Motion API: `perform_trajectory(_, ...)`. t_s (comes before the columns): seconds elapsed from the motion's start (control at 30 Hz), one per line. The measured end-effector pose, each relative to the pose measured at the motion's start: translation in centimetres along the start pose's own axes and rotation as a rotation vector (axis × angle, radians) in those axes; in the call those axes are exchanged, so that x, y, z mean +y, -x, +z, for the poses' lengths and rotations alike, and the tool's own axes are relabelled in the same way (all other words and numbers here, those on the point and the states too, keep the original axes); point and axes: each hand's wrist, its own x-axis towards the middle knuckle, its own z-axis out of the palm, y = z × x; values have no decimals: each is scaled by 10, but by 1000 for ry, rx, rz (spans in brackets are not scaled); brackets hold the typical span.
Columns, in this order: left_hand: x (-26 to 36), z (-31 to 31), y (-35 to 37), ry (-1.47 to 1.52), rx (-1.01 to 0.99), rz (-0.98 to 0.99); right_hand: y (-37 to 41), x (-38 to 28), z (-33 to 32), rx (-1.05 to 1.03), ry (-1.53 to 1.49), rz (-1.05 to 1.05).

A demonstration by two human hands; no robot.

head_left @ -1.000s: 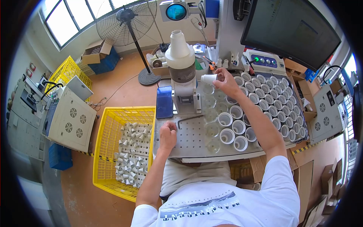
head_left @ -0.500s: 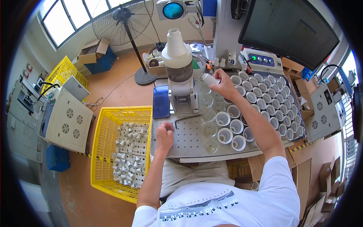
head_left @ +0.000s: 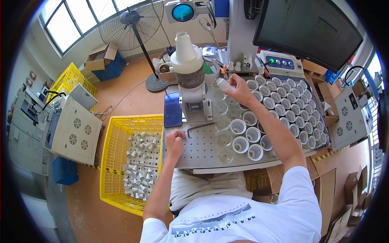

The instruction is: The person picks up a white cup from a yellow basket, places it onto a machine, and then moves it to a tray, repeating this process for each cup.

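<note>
My right hand (head_left: pixel 240 92) grips a white tapered plastic cup (head_left: pixel 224 84), tilted on its side above the back of the metal worktable. Just to its right stand rows of similar white plastic cups (head_left: pixel 240 144), with their open mouths up. On the perforated metal plate (head_left: pixel 201 152), my left hand (head_left: pixel 174 142) rests with the fingers curled in and nothing visible in them. An L-shaped hex key (head_left: pixel 199 127) lies right of that hand. Behind it, a white stepped cone (head_left: pixel 185 52) stands upright on a dark round fixture (head_left: pixel 191 78).
A yellow crate (head_left: pixel 106 162) with small white parts is left of the table. Clear round pieces (head_left: pixel 225 139) line the table's middle. A blue tray (head_left: pixel 173 109) adjoins the fixture. A lens head (head_left: pixel 182 12) hangs above; a monitor (head_left: pixel 310 32) is at right.
The view has shifted slightly. My right hand still holds the white cup in nearly the same place, and my left hand stays on the plate.
</note>
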Motion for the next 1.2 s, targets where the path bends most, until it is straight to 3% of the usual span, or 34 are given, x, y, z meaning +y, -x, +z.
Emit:
perform_trajectory(0.07,3,-9,-15,74,-39,-38,-1,3,0,0,-1,-3)
perform_trajectory(0.2,74,-36,-74,38,215,144,0,-6,-4,35,-46,1)
perform_trajectory(0.4,207,-60,-169,55,311,396,-24,-69,-22,152,-256,13)
perform_trajectory(0.47,244,-47,-190,178,327,306,-40,-105,-28,173,-305,-1)
perform_trajectory(0.5,262,-40,-190,183,328,307,-51,-119,-29,239,-364,-124)
perform_trajectory(0.57,288,-30,-191,413,87,-17,-63,-147,-24,296,-414,-251)
perform_trajectory(0.6,272,-31,-211,421,94,-17,-68,-162,-19,293,-493,-289)
perform_trajectory(0.67,221,-34,-259,392,122,340,-71,-176,-8,270,-477,-325)
perform_trajectory(0.7,236,-46,-237,390,121,340,-71,-179,1,271,-479,-324)
perform_trajectory(0.77,277,-81,-153,-19,205,654,-66,-177,19,185,-353,-331)
perform_trajectory(0.83,257,-95,-130,53,331,613,-56,-181,25,143,-236,-340)
perform_trajectory(1.0,128,-143,-100,-33,359,356,-54,-176,34,119,-63,-310)
perform_trajectory(1.1,47,-184,-78,-217,428,220,-57,-151,17,84,-145,-440)
perform_trajectory(1.17,-11,-220,-68,-188,455,94,-54,-125,-16,60,-137,-362)
perform_trajectory(1.2,-41,-242,-65,-271,482,52,-53,-109,-33,11,168,-257)
